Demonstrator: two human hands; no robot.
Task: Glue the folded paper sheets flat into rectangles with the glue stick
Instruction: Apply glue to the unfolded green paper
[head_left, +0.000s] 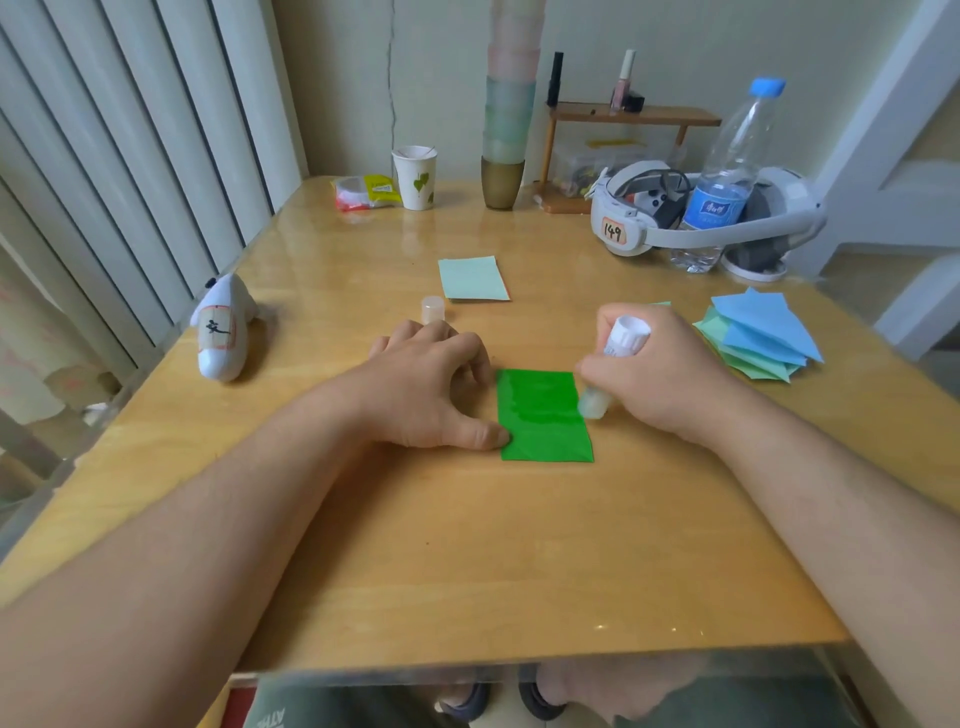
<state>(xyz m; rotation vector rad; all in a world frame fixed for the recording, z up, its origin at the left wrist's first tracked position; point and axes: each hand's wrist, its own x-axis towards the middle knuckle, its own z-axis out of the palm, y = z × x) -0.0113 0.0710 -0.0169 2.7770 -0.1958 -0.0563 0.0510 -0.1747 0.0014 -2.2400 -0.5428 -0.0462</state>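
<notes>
The right hand (660, 374) grips the glue stick (613, 364), its tip on the right edge of the green folded paper (543, 415). The left hand (431, 384) steadies the sheet's left edge with its thumb on the wooden table (467, 545).

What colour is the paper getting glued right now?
Bright green: the paper under the glue stick, seen in the head view.

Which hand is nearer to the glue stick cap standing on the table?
Left. The left hand lies just in front of the glue stick cap, its knuckles almost at it; the right hand, gripping the glue stick, is off to the cap's right.
</notes>
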